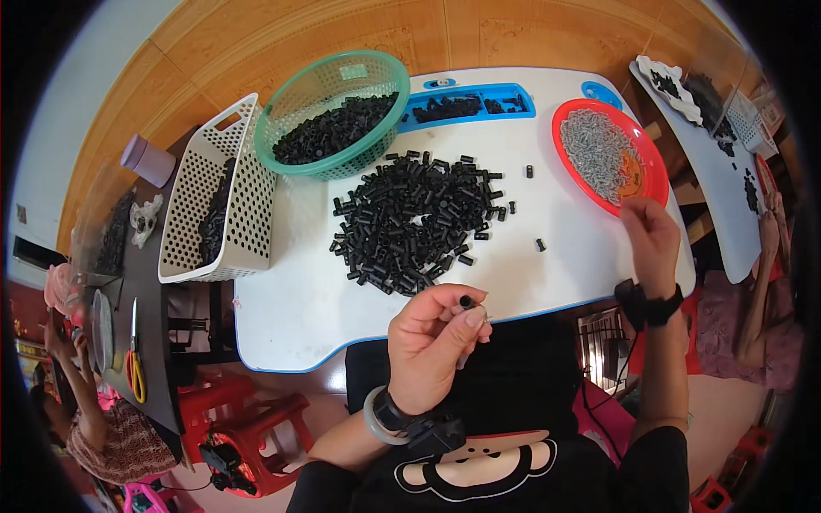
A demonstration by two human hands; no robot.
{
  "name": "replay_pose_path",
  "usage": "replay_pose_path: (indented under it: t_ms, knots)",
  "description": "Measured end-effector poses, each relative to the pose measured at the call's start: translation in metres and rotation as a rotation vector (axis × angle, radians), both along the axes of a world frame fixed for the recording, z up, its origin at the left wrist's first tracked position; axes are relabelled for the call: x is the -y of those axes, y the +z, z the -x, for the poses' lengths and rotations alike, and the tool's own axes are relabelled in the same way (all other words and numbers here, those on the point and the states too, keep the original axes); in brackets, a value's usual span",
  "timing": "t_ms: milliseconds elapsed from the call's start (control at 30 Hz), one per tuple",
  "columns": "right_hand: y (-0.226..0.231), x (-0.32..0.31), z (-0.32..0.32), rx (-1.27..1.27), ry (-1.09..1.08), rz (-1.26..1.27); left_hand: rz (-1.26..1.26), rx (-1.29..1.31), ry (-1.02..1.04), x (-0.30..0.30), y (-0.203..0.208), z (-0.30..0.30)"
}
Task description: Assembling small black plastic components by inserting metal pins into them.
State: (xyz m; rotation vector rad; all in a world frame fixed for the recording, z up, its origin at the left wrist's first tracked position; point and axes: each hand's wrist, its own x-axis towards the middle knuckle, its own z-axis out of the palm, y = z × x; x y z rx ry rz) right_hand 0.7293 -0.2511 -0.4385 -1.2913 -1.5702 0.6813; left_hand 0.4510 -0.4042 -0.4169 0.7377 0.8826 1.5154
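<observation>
My left hand (436, 342) is closed in front of the table edge. Between its thumb and fingers is a small black plastic tube (467, 302), its round end facing up. A thin pale bit by the thumb is too small to name. Over the near rim of a red plate (584, 196) is my right hand (652, 239), fingers curled and pressed together; whatever they grip is hidden. Small silver pieces that look like springs (594, 150) fill much of that plate. A large pile of black plastic tubes (415, 222) lies mid-table, with a few strays to its right.
A green basket (389, 145) and a white perforated basket (256, 222) of black parts stand left on the white table (299, 316). Behind the pile is a blue tray (528, 103). Scissors (134, 359) lie on a dark side table. Other people sit at both sides.
</observation>
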Motion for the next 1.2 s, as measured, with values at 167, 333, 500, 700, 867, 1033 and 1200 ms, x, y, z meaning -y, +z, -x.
replay_pose_path:
  t_ms: [167,333,500,700,867,1033,1200]
  knots:
    - [0.034,0.060,0.064,0.166,0.420,-0.172,-0.050,-0.043,0.052,-0.001,0.002,-0.010]
    - [0.061,0.088,0.104,-0.029,0.650,-0.151,-0.066,-0.012,-0.016,-0.007,0.016,-0.017]
    - [0.057,0.094,0.115,-0.177,0.606,-0.179,-0.127,-0.038,0.038,-0.006,0.019,-0.018]
    - [0.045,0.096,0.115,-0.262,0.597,-0.174,-0.088,-0.042,0.083,-0.003,0.013,-0.022]
    - [0.041,0.092,0.115,-0.453,0.631,0.020,-0.095,0.026,0.057,-0.008,0.014,-0.023]
    - [0.038,0.094,0.121,-0.716,0.630,0.233,-0.096,0.016,0.079,-0.013,0.016,-0.021]
    - [0.041,0.090,0.117,-0.616,0.653,0.133,-0.126,-0.046,0.101,-0.014,0.019,-0.022]
